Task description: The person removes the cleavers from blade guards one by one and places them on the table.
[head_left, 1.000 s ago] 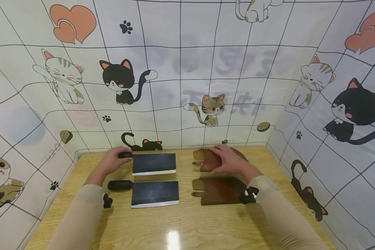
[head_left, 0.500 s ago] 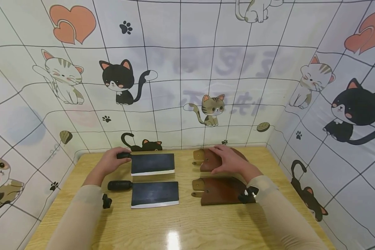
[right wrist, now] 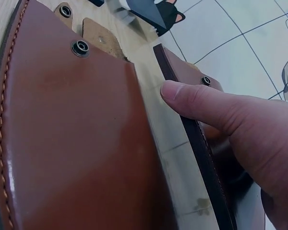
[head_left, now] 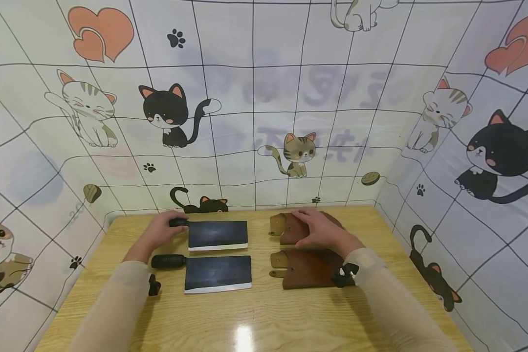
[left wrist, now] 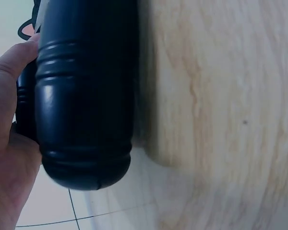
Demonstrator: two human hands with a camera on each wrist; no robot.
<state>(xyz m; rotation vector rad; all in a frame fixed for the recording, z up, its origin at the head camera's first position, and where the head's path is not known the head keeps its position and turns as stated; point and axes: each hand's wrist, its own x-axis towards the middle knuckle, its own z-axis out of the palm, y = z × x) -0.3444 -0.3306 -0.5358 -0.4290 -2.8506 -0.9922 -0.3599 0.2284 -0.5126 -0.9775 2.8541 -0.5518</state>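
Observation:
The far cleaver (head_left: 217,234) has a dark blade with a pale cutting edge, and my left hand (head_left: 160,231) grips its black handle. In the left wrist view, the near cleaver's handle (left wrist: 86,100) covers much of that grip. That near cleaver (head_left: 218,272) lies flat on the table, edge toward me. On the right side, my right hand (head_left: 324,231) holds the far brown leather sheath (head_left: 291,230). Its thumb (right wrist: 197,99) presses on the sheath's dark edge, while the other fingers are hidden. Nearer to me lies a second leather sheath (head_left: 310,271), its strap pointing left.
A light wooden table (head_left: 202,320) carries everything. Behind and at both sides stands a white sheet (head_left: 253,166) printed with cats and a grid. The near sheath's snap button (right wrist: 79,48) shows in the right wrist view.
Since half a second ago, the far cleaver has shifted slightly toward me and right in the left hand. The right hand has brought the far sheath slightly nearer and left.

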